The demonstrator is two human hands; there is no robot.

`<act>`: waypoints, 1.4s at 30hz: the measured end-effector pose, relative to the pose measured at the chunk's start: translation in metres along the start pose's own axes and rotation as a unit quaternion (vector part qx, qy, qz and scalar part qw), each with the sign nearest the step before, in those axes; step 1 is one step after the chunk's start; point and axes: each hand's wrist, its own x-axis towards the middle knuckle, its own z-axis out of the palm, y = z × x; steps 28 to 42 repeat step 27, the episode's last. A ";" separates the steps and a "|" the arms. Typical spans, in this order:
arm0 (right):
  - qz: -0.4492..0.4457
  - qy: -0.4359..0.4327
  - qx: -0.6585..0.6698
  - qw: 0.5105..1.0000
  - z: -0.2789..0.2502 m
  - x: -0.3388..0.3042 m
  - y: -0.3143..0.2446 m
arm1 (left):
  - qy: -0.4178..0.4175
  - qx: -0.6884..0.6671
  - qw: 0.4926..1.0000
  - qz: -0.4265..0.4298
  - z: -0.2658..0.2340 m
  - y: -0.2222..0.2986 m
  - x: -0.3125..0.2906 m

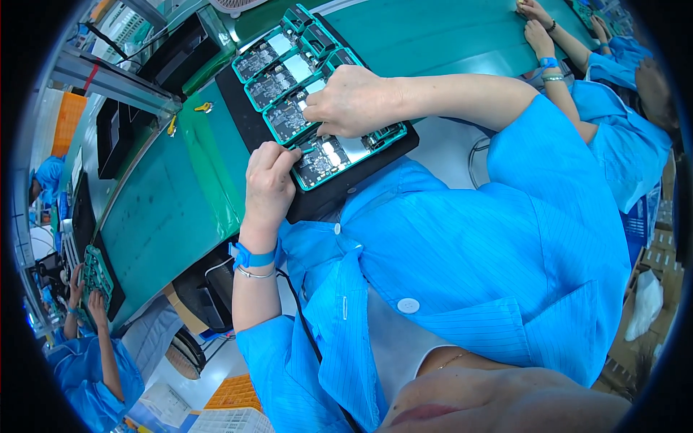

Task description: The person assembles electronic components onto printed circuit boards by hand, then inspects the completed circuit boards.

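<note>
Several phone-like circuit boards in teal frames lie in a row on a black pad (307,208) in front of me. My left hand (268,177) is at the left edge of the nearest circuit board (315,172), its thumb and forefinger pinched together at the frame. Whatever lies between those fingertips is too small to make out. Over the boards, my right hand (352,102) has its fingers curled downward, near the gap between the nearest board and the second circuit board (283,123). Its fingertips are partly hidden, as is anything in them. A blue band (253,257) circles my left wrist.
The pad rests on a long green work surface (162,224). Small yellow pieces (204,107) lie beyond it, near a metal rail (123,83) and a black bin (184,54). Co-workers' hands (96,307) handle a teal board at lower left; another person's hands (538,35) are at upper right.
</note>
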 end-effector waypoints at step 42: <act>0.437 0.029 0.692 0.573 0.060 -0.075 0.138 | 0.001 -0.050 0.988 -0.143 -0.035 -0.025 -0.066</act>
